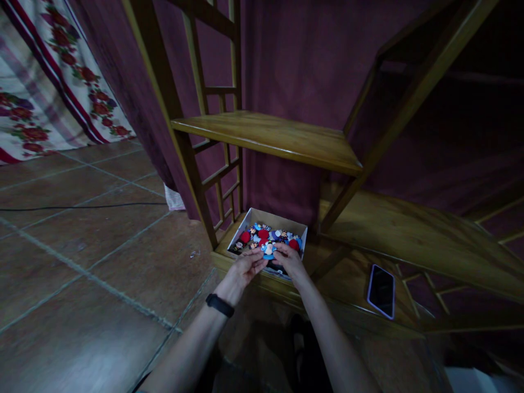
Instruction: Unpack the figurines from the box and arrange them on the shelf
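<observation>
Between my two hands I hold a small figurine (269, 251) in blue and white, over the near side of an open cardboard box (282, 221). My left hand (249, 264) grips its left side with fingers closed on it. On the other side, my right hand (290, 260) pinches it. Inside the box lie several small colourful figurines (263, 234), in red, blue, white and black. My hands hide part of the box's near edge. A dark band (220, 305) circles my left wrist.
The box stands on the low board of a wooden shelf unit (266, 136), under a higher board. A phone (381, 291) with a purple edge lies to the right. Purple curtain (286, 71) hangs behind. A black cable (82, 207) crosses the tiled floor at left.
</observation>
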`<state>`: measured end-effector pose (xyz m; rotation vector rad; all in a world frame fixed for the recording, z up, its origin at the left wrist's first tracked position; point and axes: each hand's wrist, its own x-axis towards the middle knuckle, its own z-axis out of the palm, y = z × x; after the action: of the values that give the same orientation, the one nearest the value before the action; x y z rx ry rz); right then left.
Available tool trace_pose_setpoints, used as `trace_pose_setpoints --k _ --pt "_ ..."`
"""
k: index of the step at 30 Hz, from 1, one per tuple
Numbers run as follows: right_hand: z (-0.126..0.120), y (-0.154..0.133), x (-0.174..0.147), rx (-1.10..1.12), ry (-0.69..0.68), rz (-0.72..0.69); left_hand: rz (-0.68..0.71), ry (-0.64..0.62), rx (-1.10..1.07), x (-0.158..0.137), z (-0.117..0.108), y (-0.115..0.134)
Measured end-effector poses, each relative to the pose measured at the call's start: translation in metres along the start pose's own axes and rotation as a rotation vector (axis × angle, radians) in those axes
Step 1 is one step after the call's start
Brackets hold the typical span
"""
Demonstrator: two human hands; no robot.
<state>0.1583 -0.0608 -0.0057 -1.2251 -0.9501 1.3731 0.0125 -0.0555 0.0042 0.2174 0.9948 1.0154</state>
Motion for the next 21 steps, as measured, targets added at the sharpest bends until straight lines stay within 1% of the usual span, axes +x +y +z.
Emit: trace_pose_setpoints --k 5,12,21 --pt "0.0001 -0.0018 -0.0013 0.005 -0.004 0.005 -0.002 0.008 0.016 -0.0025 0.0007 0.0037" --pt "-0.0034 -0.0057 -0.0004 -0.039 -0.028 0.004 0.006 -0.040 0.001 -0.0035 0.0007 0.0041" --pt "-0.0060 -0.0002 0.0026 -0.062 -0.001 -0.011 0.009 -0.050 0.050 0.0025 -0.0001 0.0006"
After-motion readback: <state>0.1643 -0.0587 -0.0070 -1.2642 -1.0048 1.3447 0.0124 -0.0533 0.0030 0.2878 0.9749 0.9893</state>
